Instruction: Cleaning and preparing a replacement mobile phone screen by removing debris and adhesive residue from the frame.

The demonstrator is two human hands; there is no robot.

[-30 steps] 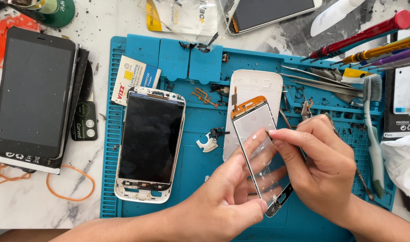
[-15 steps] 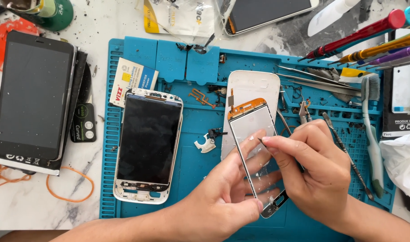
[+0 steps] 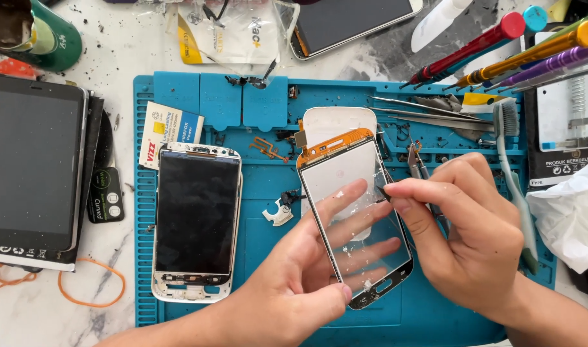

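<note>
Two hands: both on glass panel (image 3: 351,218)
Left hand (image 3: 307,270): fingers spread beneath it
Right hand (image 3: 461,238): pinching its right edge

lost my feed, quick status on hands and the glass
Left hand holds glass panel from beneath. Right hand pinches its right edge. Phone on mat, apart.

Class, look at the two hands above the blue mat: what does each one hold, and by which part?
The left hand holds the clear glass touch panel by its lower end, fingers behind, thumb in front. The right hand pinches something small at the panel's right edge; it cannot be told what.
</note>
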